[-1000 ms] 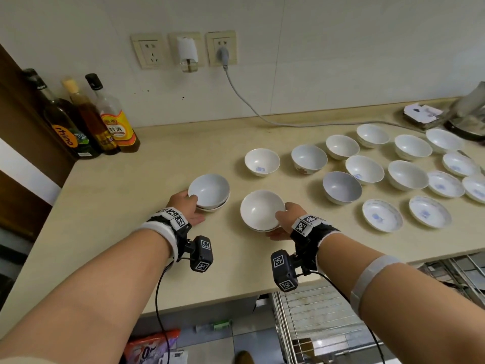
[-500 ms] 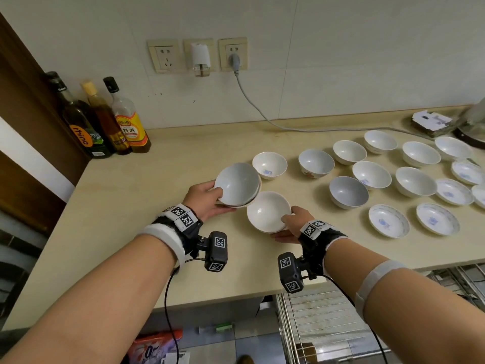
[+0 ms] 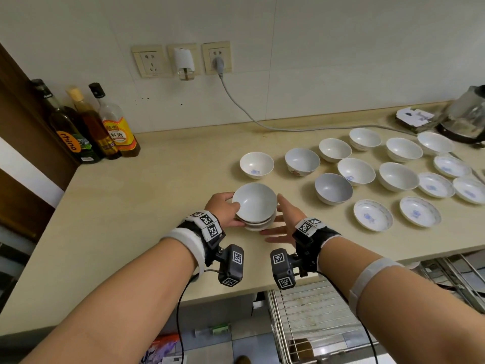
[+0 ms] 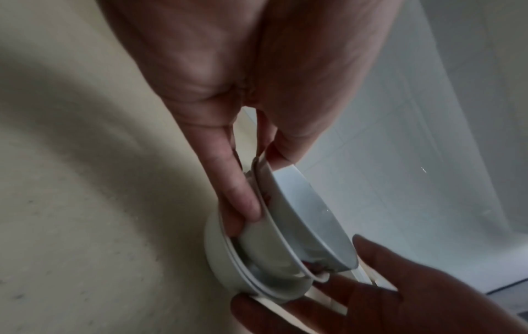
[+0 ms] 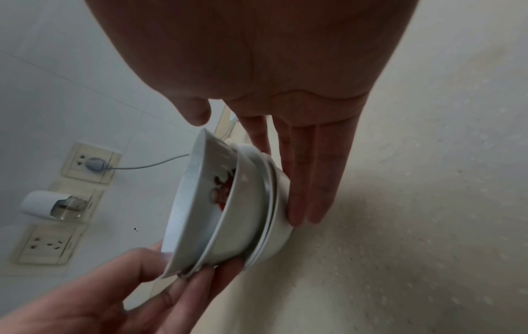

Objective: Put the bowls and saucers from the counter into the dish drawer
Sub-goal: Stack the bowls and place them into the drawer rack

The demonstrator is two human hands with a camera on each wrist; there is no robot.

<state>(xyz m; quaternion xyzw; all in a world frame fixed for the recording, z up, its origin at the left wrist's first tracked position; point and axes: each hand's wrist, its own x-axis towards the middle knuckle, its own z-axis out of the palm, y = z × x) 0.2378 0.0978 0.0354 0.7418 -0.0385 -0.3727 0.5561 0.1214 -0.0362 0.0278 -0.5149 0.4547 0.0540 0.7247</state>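
Note:
A stack of white bowls (image 3: 254, 206) sits on the beige counter (image 3: 147, 206) near its front edge. My left hand (image 3: 231, 214) grips the upper two bowls (image 4: 297, 228), thumb on the rim and fingers underneath, tilted into the bottom bowl (image 5: 281, 228). My right hand (image 3: 278, 216) lies beside the stack with straight fingers (image 5: 311, 180) touching the bottom bowl's wall. To the right lie several more bowls (image 3: 333, 189) and several blue-patterned saucers (image 3: 372, 215). The wire dish drawer (image 3: 315, 311) stands pulled out under the counter.
Three bottles (image 3: 91, 127) stand at the back left by a brown cabinet. A grey cable (image 3: 262, 124) runs from the wall socket to a kettle (image 3: 467, 119) at the back right. Bare counter lies left of the stack.
My left hand lifted its two bowls, carried them right and set them into the bowl by my right hand. The right hand let go of that bowl and opened beside it.

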